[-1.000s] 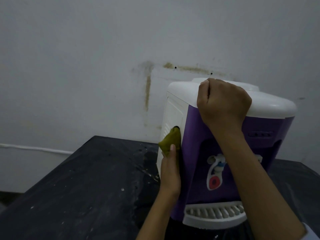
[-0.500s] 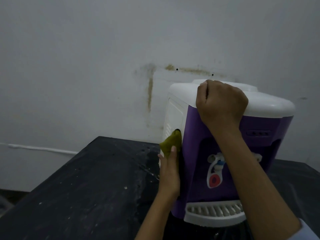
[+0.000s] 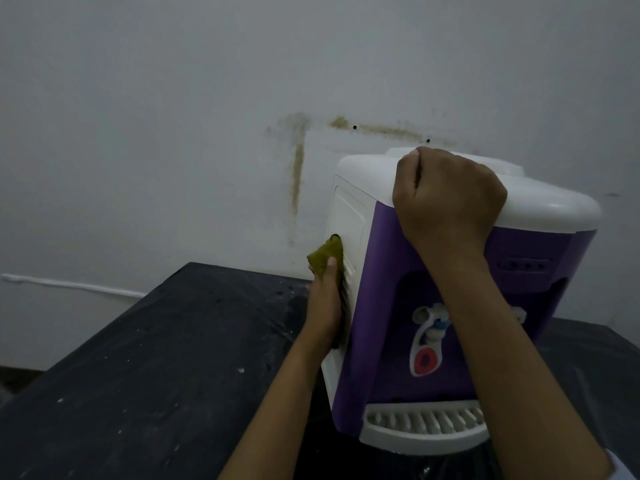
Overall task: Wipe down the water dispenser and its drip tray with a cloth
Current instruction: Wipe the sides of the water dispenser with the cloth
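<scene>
A purple water dispenser [image 3: 384, 271] with a white top and white side panels stands on a black table [image 3: 156, 358]. Its white slotted drip tray [image 3: 422, 420] juts out at the bottom front. A yellow-green cloth [image 3: 323, 256] lies against the left side panel by the vent slots. My left hand [image 3: 325, 303] holds the cloth there, thumb on top of it; its fingers are hidden. My right hand [image 3: 446, 199] is curled over the front edge of the white top, and its forearm crosses the front over the taps.
The table top is speckled with white flecks and wet marks near the dispenser. A grey wall with brown stains [image 3: 298, 174] rises just behind. A white cable [image 3: 69, 284] runs along the wall at the left.
My left hand has slid the cloth a little up and back along the left side panel. The right hand has stayed on the top.
</scene>
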